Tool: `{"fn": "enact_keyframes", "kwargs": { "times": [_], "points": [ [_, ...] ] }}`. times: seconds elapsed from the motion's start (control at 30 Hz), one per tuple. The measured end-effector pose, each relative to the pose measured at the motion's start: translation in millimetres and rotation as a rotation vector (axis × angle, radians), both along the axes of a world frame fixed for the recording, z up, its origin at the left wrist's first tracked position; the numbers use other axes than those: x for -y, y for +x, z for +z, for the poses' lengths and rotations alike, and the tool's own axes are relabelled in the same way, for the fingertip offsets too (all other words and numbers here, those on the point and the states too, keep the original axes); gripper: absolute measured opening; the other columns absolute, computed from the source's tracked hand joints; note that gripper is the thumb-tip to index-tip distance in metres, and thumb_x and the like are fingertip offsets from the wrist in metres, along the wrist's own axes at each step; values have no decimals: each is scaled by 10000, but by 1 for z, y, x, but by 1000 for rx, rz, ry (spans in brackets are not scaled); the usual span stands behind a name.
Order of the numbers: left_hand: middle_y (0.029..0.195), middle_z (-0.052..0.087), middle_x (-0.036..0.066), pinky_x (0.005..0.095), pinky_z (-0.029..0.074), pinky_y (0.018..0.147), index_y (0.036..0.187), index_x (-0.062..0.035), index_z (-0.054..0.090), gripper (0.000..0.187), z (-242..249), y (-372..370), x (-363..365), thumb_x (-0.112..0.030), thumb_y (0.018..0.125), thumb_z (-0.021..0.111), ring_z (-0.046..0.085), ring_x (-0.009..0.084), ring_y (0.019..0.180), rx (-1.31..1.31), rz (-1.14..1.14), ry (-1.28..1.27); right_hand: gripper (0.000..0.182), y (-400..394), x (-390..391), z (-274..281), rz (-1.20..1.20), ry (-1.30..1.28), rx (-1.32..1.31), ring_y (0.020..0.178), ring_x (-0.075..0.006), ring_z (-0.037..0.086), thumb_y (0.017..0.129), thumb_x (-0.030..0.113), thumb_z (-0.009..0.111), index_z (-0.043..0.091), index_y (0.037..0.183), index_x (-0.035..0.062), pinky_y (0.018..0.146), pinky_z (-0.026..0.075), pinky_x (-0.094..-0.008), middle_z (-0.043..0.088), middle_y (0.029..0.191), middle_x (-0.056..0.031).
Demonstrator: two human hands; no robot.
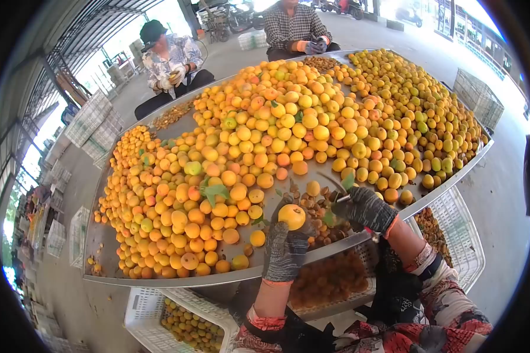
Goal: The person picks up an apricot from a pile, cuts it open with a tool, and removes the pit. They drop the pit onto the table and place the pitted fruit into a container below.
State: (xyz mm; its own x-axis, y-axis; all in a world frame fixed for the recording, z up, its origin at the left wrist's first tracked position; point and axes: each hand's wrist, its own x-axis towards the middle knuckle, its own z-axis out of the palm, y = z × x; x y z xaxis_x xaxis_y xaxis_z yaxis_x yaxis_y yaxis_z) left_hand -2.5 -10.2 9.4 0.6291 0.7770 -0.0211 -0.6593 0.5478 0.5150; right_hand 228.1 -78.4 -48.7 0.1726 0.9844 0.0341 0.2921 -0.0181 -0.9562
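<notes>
My left hand (285,250), in a grey knit glove, is closed around an apricot (291,217) near the table's front edge. The fruit's top faces up between thumb and fingers. My right hand (365,210), gloved alike, is closed on a thin curved knife (334,183) whose blade points up and to the left; its handle is mostly hidden in the fist. Between and beyond my hands lies a heap of brown apricot pits (321,226), with a loose apricot (313,188) on it. A great pile of apricots (265,129) covers much of the metal table (253,272).
White crates with fruit (138,306) and brown pieces (474,253) stand below the front edge. Two people (169,62) (294,29) sit across the table, hands at work. Stacked crates (91,120) stand at left, another crate (478,97) at right.
</notes>
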Motion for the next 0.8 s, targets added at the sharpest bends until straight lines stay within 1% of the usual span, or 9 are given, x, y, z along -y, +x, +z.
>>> {"fn": "enact_keyframes", "kwargs": {
  "times": [0.03, 0.07, 0.17, 0.23, 0.37, 0.6, 0.67, 0.77, 0.8],
  "points": [
    [1011, 553, 64, 376, 463, 790, 1152, -63, 477, 441, 4, 0, 1, -283, 793, 608, 551, 206, 859, -39, 27, -17, 311, 2, -2, -2, -52, 4, 261, 730, -263, 595, 756, 186, 651, 534, 989, 18, 599, 495, -300, 593, 863, -114],
    [1011, 553, 64, 376, 463, 790, 1152, -63, 477, 441, 4, 0, 0, -283, 793, 608, 551, 206, 859, -39, 31, -12, 372, -28, 12, 78, 2, 18, 876, 778, -307, 584, 724, 170, 671, 526, 1027, 9, 666, 485, -348, 583, 878, -142],
    [1001, 558, 67, 388, 474, 760, 1147, -69, 479, 440, -2, -1, -2, -315, 802, 594, 556, 214, 847, -107, -5, 50, 436, -23, 15, 61, -142, 3, 776, 807, -324, 579, 695, 166, 691, 522, 1069, 19, 694, 473, -359, 578, 904, -159],
    [1014, 552, 69, 400, 475, 759, 1157, -80, 471, 470, -12, 0, -5, -366, 803, 587, 559, 218, 847, 43, -89, -71, 427, -25, 16, 68, -139, -34, 733, 799, -319, 583, 701, 170, 690, 528, 1069, 26, 690, 474, -359, 581, 884, -157],
    [1028, 543, 71, 387, 478, 770, 1185, -84, 443, 516, -3, 1, -2, -380, 794, 603, 559, 214, 856, -16, -73, 28, 351, -18, 20, 82, -42, -73, 806, 758, -303, 598, 735, 169, 673, 551, 1034, 31, 671, 479, -348, 596, 828, -151],
    [1046, 515, 57, 342, 474, 812, 1240, -81, 391, 566, 4, 0, -3, -232, 769, 666, 537, 184, 928, -17, 6, 211, 284, -28, 21, 104, -127, 8, 606, 721, -232, 621, 801, 136, 614, 548, 1057, 34, 642, 483, -309, 619, 814, -142],
    [1054, 507, 54, 340, 472, 817, 1243, -81, 389, 567, -3, -1, -4, -218, 769, 668, 528, 181, 949, -52, 16, 221, 309, -29, 22, 90, -218, 46, -54, 741, -185, 622, 813, 114, 597, 532, 1101, 21, 648, 485, -293, 626, 814, -130],
    [1071, 495, 53, 349, 463, 832, 1227, -78, 406, 549, -9, -2, -6, -235, 770, 667, 516, 189, 970, -44, 1, 217, 297, -43, 25, 68, -266, 307, -254, 747, -165, 617, 821, 82, 578, 518, 1097, -10, 654, 486, -277, 623, 834, -121],
    [1065, 501, 50, 352, 459, 838, 1216, -76, 416, 538, -6, -1, -5, -238, 770, 667, 516, 192, 972, -33, -11, 186, 271, -57, 31, 106, -191, 193, 429, 746, -173, 613, 823, 55, 563, 512, 1073, -36, 647, 489, -275, 611, 852, -110]
  ]
}}
